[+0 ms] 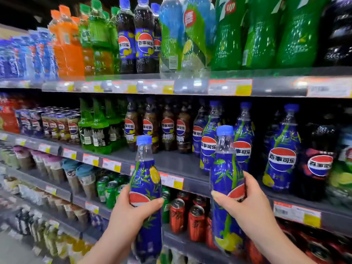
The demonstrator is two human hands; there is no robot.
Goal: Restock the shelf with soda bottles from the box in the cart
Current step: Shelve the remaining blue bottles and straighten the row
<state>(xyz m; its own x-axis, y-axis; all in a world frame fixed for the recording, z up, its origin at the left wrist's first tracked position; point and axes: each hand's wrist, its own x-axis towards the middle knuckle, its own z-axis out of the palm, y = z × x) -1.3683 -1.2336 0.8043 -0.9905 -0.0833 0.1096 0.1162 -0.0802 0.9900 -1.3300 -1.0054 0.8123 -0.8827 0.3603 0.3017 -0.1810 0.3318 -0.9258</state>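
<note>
My left hand [131,208] grips a blue soda bottle [146,180] with a blue cap and bamboo-and-lemon label, held upright in front of the middle shelf. My right hand [245,204] grips a second identical blue soda bottle [226,168], also upright, a little higher and to the right. Both bottles hang in the air in front of the grey middle shelf [171,161]. Matching blue bottles [282,155] stand on that shelf at the right. The box and cart are out of view.
The middle shelf has a bare patch behind the held bottles. Dark cola bottles [167,128] and green bottles [99,126] stand to its left. Large green bottles [262,35] fill the top shelf. Red cans [196,221] sit on the shelf below.
</note>
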